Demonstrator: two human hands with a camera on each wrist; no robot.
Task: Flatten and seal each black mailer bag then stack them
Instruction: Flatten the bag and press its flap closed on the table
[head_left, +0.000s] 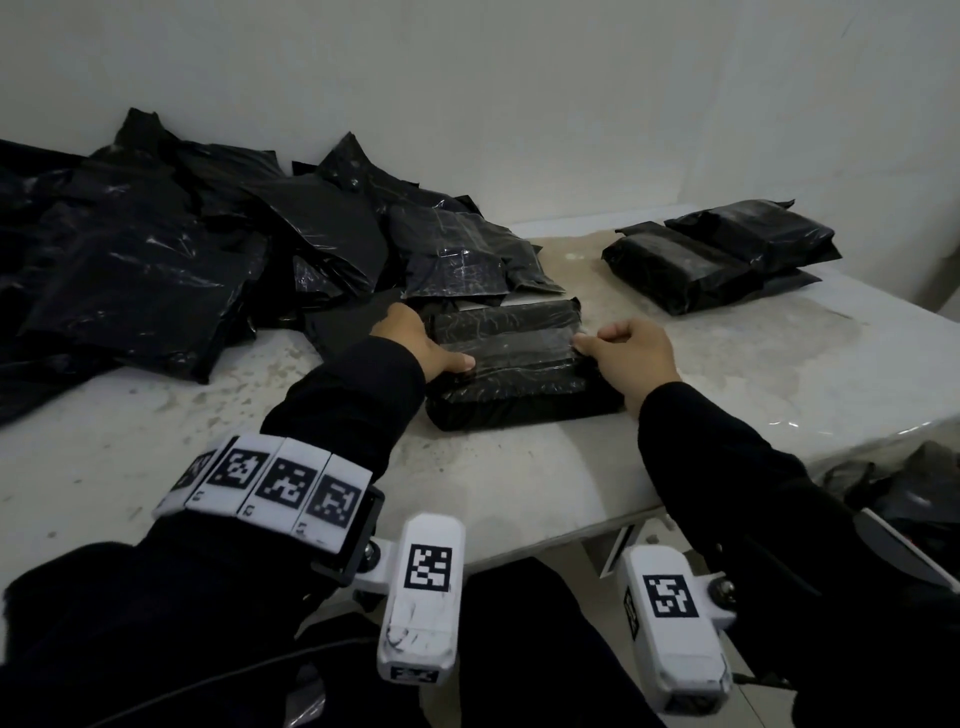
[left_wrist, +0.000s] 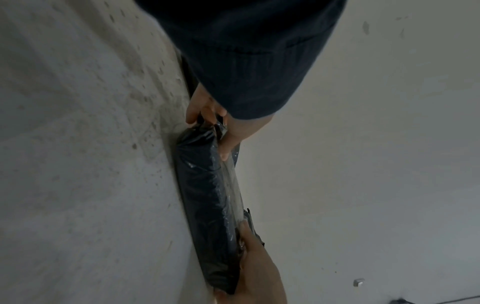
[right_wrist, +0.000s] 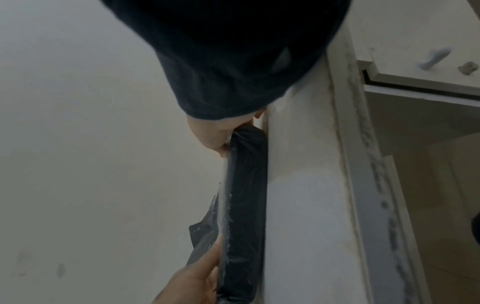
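Fingers first: my left hand (head_left: 415, 340) lies on the left end of the black mailer bag (head_left: 514, 364), thumb stretched flat along its top, pressing the clear tape strip (head_left: 524, 348) that runs across the bag; the other fingers sit over the far left edge, and I can't tell how tightly they curl there. In the left wrist view the left hand (left_wrist: 221, 127) wraps the bag's (left_wrist: 207, 195) near end, thumb on top, fingers on the other side, so it grips that end. My right hand (head_left: 631, 358) is at the right end, fingers curled in, thumb and forefinger pinching the tape's end at the bag's top edge. Right wrist view: right hand (right_wrist: 210, 135) clamped on the bag's (right_wrist: 244, 205) end, w/ the left hand's fingers (right_wrist: 202, 273) flat against the far end.

Bag lies flat on the white table (head_left: 519, 467), approx centre, just in front of me, folded into a thick rectangular packet.

To the left & behind it, a loose heap of unsealed black mailer bags (head_left: 171, 249) spreads across the table up to the wall. Far right of the table, well apart from the bag in hand: a stack of finished bags (head_left: 722, 254), two side by side on top of a flatter one.

Both arms wear dark sleeves; the left forearm carries a marker band (head_left: 270, 478).
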